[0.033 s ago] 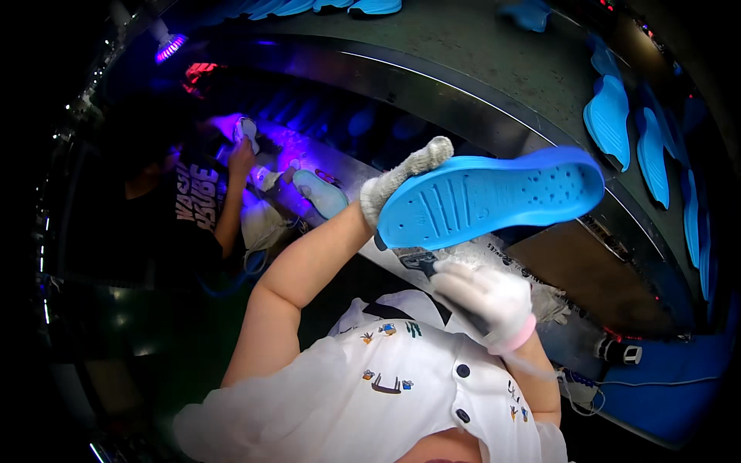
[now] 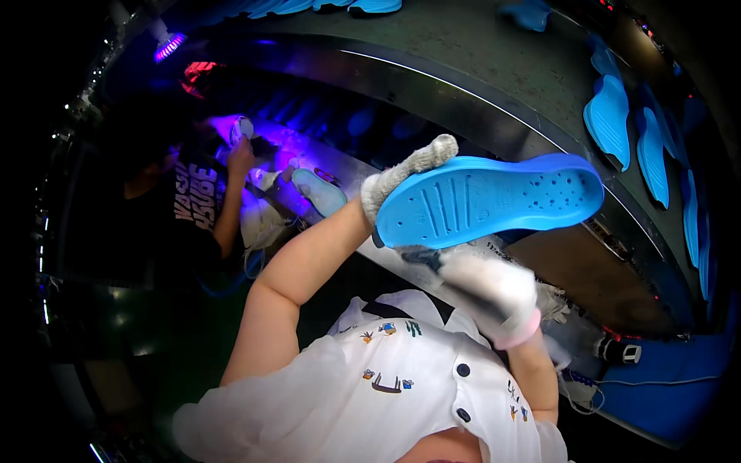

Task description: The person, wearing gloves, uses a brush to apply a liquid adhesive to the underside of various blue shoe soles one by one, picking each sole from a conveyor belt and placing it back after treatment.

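Observation:
A bright blue shoe sole [image 2: 478,202] is held up in front of me, its slotted and dotted inner face toward me. My left hand [image 2: 401,176], in a grey knit glove, is closed round the sole's left end, with its thumb along the far edge. Below the sole's near edge my right hand [image 2: 490,289], in a white glove with a pink cuff, is smeared by motion. It is closed on a dark tool that looks like a brush [image 2: 423,257]. The brush's head is right at the sole's near edge; whether it touches is too blurred to tell.
A curved conveyor [image 2: 463,73] carries several blue soles [image 2: 607,119] behind and to the right. At left a person in a dark shirt [image 2: 197,193] handles a shoe part under a purple lamp [image 2: 168,48]. A pale sole [image 2: 319,193] lies on the bench between us.
My right hand has shifted slightly right with the brush and is more blurred. The blue sole and my left hand have barely moved.

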`<state>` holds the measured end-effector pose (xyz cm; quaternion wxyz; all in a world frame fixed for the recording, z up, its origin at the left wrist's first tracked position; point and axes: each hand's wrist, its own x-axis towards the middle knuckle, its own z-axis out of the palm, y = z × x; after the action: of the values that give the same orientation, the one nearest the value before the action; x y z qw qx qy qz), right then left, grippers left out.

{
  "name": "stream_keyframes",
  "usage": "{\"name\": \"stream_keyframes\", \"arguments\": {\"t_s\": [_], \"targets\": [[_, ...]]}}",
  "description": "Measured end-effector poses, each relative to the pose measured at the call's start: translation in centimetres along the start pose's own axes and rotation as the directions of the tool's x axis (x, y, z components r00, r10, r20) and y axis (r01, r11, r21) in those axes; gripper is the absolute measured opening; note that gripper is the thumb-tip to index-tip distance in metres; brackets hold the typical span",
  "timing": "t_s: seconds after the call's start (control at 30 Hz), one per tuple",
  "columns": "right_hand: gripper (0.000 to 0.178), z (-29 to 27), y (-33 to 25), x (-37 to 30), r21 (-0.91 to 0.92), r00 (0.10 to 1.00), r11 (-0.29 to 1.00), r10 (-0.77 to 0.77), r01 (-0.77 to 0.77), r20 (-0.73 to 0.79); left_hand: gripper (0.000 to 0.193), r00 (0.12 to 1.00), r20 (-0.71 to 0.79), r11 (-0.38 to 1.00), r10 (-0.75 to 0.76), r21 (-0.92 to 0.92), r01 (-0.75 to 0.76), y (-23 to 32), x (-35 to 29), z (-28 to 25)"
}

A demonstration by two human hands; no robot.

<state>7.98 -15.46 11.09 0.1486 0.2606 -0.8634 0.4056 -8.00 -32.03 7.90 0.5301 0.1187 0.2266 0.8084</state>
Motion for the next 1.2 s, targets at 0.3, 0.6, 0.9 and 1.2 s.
{"name": "stream_keyframes", "arguments": {"t_s": [0.3, 0.6, 0.9, 1.2], "targets": [[0.028, -0.1, 1.8, 0.6, 0.030, 0.994, 0.998, 0.055, -0.052, -0.094, 0.046, 0.967, -0.188, 0.948, -0.171, 0.236, 0.213, 2.4, -0.5, 1.2], [0.024, -0.7, 2.2, 0.7, -0.076, 0.991, 0.997, 0.022, -0.032, -0.129, 0.041, 0.951, -0.246, 0.912, -0.185, 0.318, 0.259, 4.4, -0.6, 2.3], [0.022, -2.3, 0.9, 1.0, -0.417, 0.996, 0.905, -0.074, 0.087, 0.049, 0.061, 0.958, -0.264, 0.869, 0.116, 0.494, 0.031, 4.2, 0.4, 0.2], [0.024, -3.4, -0.2, 1.3, -0.550, 0.985, 0.817, -0.139, 0.173, 0.104, 0.051, 0.973, -0.170, 0.858, 0.155, 0.512, -0.047, 5.2, -0.6, -0.7]]}}
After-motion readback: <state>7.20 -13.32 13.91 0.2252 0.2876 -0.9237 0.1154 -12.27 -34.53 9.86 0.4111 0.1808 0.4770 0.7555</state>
